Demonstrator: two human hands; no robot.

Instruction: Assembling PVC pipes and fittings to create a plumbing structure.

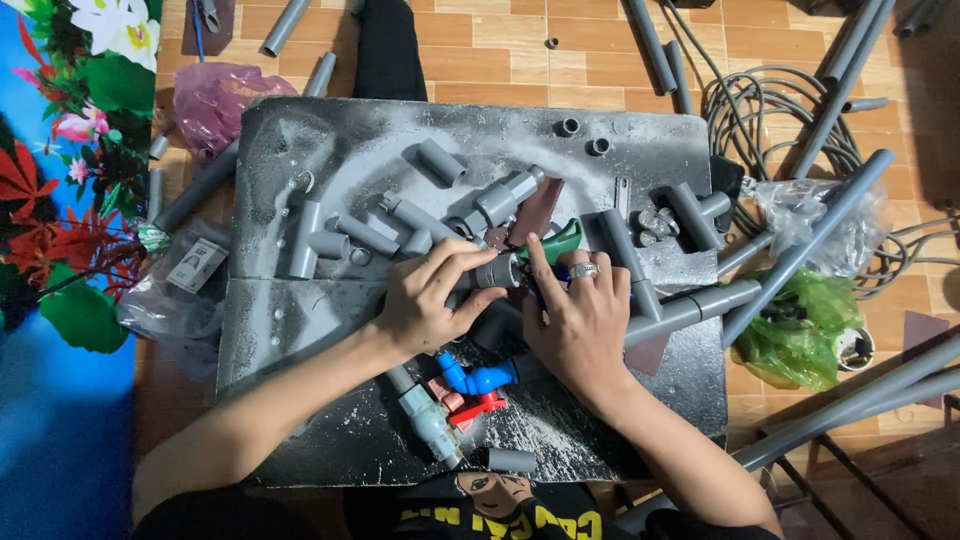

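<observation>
My left hand [430, 300] grips a short grey pipe fitting [497, 271] at the middle of a dusty dark board [300, 330]. My right hand [580, 315], with a ring on one finger, presses on the same fitting from the right, its index finger pointing up beside a green-handled tool [556, 242]. Below my hands lie a blue valve [480, 377], a red-handled valve [470, 405] and a pale valve [430, 425]. Grey tees and elbows [310, 240] are scattered over the board above my hands.
Long grey pipes [810, 240] lie to the right, over a coil of grey cable [760, 110]. A green plastic bag [800, 335] sits at right, a pink bag [215, 100] at upper left. A flowered mat [70, 150] borders the left side. The floor is orange tile.
</observation>
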